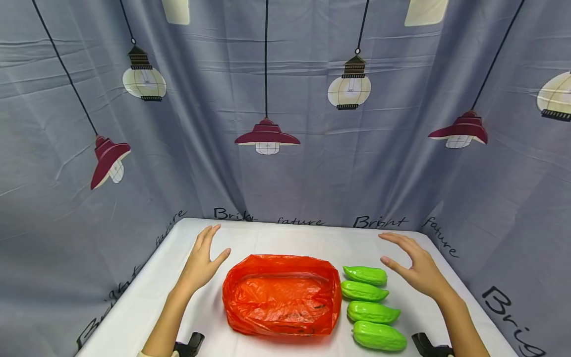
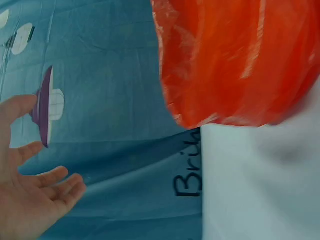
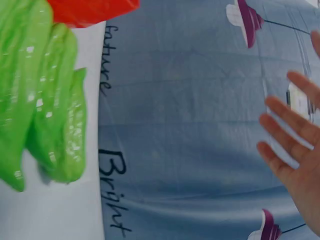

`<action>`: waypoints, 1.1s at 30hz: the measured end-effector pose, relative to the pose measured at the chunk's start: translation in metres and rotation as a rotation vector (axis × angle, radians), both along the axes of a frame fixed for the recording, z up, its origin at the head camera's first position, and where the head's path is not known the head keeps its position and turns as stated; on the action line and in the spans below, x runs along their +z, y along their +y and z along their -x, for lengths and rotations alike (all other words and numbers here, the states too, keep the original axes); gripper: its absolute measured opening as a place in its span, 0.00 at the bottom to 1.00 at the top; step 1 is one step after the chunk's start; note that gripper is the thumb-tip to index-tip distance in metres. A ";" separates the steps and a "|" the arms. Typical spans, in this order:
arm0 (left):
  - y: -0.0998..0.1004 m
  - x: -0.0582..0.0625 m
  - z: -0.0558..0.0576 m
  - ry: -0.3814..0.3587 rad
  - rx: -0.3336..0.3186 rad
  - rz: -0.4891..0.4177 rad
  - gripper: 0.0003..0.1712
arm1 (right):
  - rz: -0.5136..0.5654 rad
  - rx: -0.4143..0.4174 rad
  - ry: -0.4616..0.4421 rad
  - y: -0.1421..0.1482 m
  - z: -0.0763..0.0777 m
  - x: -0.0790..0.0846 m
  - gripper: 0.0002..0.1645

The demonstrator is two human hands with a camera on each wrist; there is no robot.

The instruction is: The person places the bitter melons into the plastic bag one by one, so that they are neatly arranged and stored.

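Note:
A red plastic bag (image 1: 236, 308) lies spread wide in the middle of the white table, its mouth facing up and its rim rounded into a rectangle. Close along its right side, several bumpy green bitter melons (image 1: 373, 312) form a column, their tips mostly pointing right. My left hand (image 1: 199, 265) is raised to the left of the bag, fingers relaxed and thumb apart, holding nothing. Beyond the melons on the right, my right hand (image 1: 419, 270) is also held up with spread fingers and nothing in it. Both wrist views show the palms bare.
The white table (image 1: 267, 235) is bordered by a grey-blue curtain (image 1: 303, 178) printed with lamps and lettering. Dark wrist-mounted devices (image 1: 191, 344) show below each forearm at the table's near side.

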State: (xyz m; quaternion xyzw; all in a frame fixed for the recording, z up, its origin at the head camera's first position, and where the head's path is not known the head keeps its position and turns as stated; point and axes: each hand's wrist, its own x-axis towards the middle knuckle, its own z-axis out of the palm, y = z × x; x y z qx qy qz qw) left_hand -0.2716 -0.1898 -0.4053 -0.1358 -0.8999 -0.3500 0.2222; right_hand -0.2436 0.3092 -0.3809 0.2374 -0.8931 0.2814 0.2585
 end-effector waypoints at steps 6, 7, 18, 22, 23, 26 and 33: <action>0.003 -0.023 -0.005 0.011 -0.047 -0.159 0.37 | 0.015 0.083 -0.005 0.003 -0.013 -0.019 0.36; 0.004 -0.027 -0.005 0.006 -0.050 -0.185 0.37 | 0.025 0.093 -0.007 0.003 -0.015 -0.022 0.36; 0.012 -0.066 -0.008 -0.017 -0.060 -0.292 0.35 | 0.135 0.179 -0.130 -0.011 -0.036 -0.047 0.34; 0.011 -0.075 -0.009 0.000 -0.066 -0.291 0.35 | 0.167 0.179 -0.176 -0.003 -0.029 -0.072 0.35; 0.011 -0.077 -0.009 -0.003 -0.069 -0.290 0.35 | 0.171 0.190 -0.179 0.000 -0.027 -0.078 0.36; 0.011 -0.083 -0.009 -0.014 -0.080 -0.291 0.35 | 0.190 0.215 -0.200 0.003 -0.023 -0.088 0.36; 0.011 -0.102 -0.010 -0.083 -0.111 -0.330 0.36 | 0.176 0.183 -0.259 0.001 -0.025 -0.100 0.34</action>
